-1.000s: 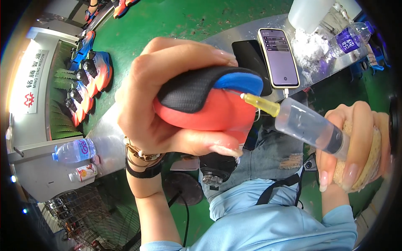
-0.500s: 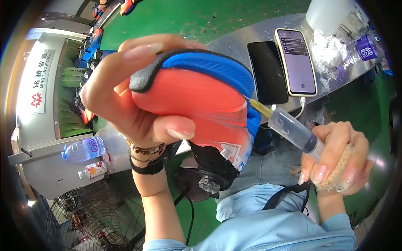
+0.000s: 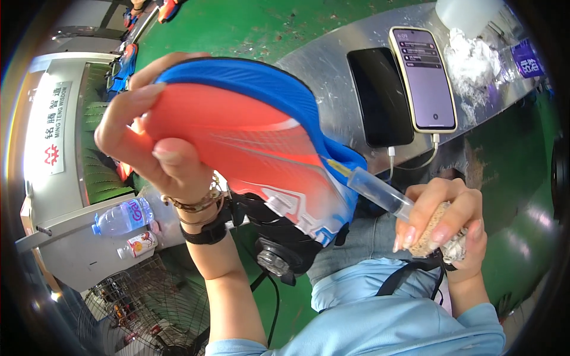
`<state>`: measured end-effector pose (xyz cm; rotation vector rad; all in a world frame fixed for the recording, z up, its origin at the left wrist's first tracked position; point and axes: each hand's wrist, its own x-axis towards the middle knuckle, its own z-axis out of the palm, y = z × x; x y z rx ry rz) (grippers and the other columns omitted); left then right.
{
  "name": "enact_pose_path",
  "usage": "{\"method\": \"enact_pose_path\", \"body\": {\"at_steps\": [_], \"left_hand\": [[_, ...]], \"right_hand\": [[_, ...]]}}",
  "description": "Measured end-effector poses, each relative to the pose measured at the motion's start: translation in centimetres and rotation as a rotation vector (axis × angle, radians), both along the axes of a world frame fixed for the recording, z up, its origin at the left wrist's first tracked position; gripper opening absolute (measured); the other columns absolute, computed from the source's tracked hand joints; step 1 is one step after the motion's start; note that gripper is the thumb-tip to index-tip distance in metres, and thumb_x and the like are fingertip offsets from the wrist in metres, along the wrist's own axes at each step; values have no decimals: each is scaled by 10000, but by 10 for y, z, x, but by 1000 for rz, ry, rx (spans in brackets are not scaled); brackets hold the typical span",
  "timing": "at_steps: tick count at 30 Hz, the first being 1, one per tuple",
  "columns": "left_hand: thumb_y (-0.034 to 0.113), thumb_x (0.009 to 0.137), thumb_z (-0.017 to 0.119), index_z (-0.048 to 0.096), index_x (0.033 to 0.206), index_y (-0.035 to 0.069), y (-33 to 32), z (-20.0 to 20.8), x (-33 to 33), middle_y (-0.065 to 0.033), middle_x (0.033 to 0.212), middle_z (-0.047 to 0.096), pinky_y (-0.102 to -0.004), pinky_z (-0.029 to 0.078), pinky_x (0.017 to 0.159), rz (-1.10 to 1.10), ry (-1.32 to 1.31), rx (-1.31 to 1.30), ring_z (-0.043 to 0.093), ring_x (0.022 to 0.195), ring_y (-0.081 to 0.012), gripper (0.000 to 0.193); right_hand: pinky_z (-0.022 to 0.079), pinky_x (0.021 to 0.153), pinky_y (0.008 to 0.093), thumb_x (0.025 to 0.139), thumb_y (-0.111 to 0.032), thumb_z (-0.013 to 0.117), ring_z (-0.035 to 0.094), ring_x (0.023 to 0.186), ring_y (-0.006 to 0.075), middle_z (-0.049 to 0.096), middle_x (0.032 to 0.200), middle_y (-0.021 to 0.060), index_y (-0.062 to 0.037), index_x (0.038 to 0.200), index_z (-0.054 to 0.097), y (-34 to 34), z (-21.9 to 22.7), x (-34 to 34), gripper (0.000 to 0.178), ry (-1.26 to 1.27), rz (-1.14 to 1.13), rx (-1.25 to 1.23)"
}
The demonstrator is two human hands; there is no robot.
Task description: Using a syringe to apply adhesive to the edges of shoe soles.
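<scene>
At the clock's centre, the coral-and-blue dial-laced running shoe [image 3: 243, 130] is hanging aslant, its toe end being pinched between the left hand's [image 3: 163, 163] thumb and fingers toward ten o'clock, while nearer four o'clock the right hand [image 3: 442, 207] is curling round a tan pad [image 3: 424, 238] and the rear of a syringe [image 3: 380, 193]. Its yellow needle hub [image 3: 339, 167] is pointing toward the blue sole's seam, so careful work is probably demanding a light, shallow tip and a firmly braced shoe; beyond, toward two o'clock, two smartphones [image 3: 424, 80] are lying on the metal bench [image 3: 332, 77].
</scene>
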<state>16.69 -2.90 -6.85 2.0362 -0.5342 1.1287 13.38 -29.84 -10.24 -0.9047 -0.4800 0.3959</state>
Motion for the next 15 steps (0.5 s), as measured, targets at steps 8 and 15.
{"method": "enact_pose_path", "body": {"at_steps": [8, 15], "left_hand": [[467, 914, 360, 343, 1132, 7, 27, -7, -4, -127, 1049, 443, -335, 436, 812, 316, 43, 95, 509, 948, -210, 509], [433, 925, 371, 398, 1153, 22, 34, -21, -2, -74, 1118, 391, -324, 380, 875, 358, 76, -57, 433, 1023, -152, 471]], "right_hand": [[461, 491, 298, 895, -429, 411, 577, 516, 247, 563, 691, 161, -60, 762, 589, -9, -18, -6, 431, 72, -5, -102], [457, 513, 297, 898, -434, 400, 587, 535, 247, 565, 703, 166, -52, 766, 594, -17, -28, -8, 448, 92, 14, -120]]}}
